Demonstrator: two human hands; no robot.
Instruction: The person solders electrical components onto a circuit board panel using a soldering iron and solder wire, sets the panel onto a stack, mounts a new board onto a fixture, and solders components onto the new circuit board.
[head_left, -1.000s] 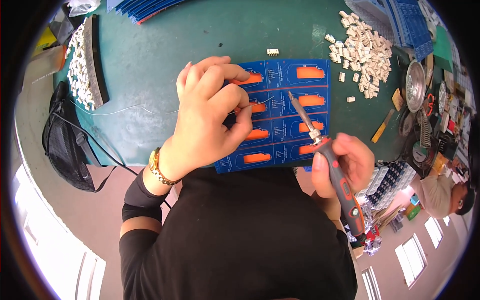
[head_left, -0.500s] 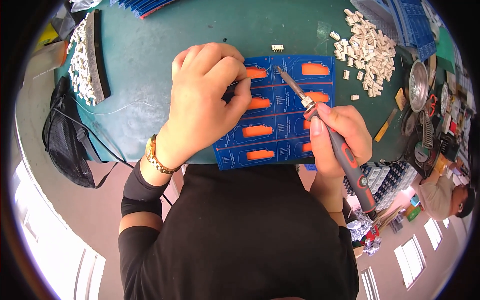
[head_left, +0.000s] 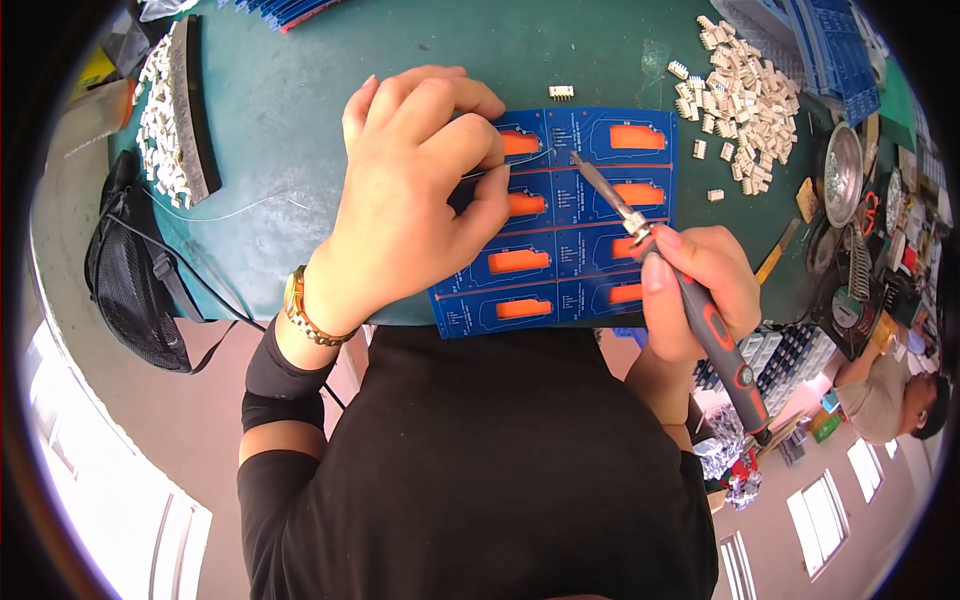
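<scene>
A blue circuit board panel with several cutouts showing orange lies at the near edge of the green table. My right hand grips a grey and red soldering iron, its tip above the top row of the panel, close to a column of small pads. Over the panel's left side, my left hand pinches a thin solder wire, whose end points at those pads. The wire trails from behind the hand to the left across the table. A single white connector lies just beyond the panel.
White connectors are heaped at the far right, more small white parts at the left behind a dark curved strip. A metal bowl and tools crowd the right edge. A black mesh bag hangs at left. Another person sits at right.
The iron's tip has drawn back from the pads, toward the right and slightly nearer me. My left hand stays almost in place, still with the wire.
</scene>
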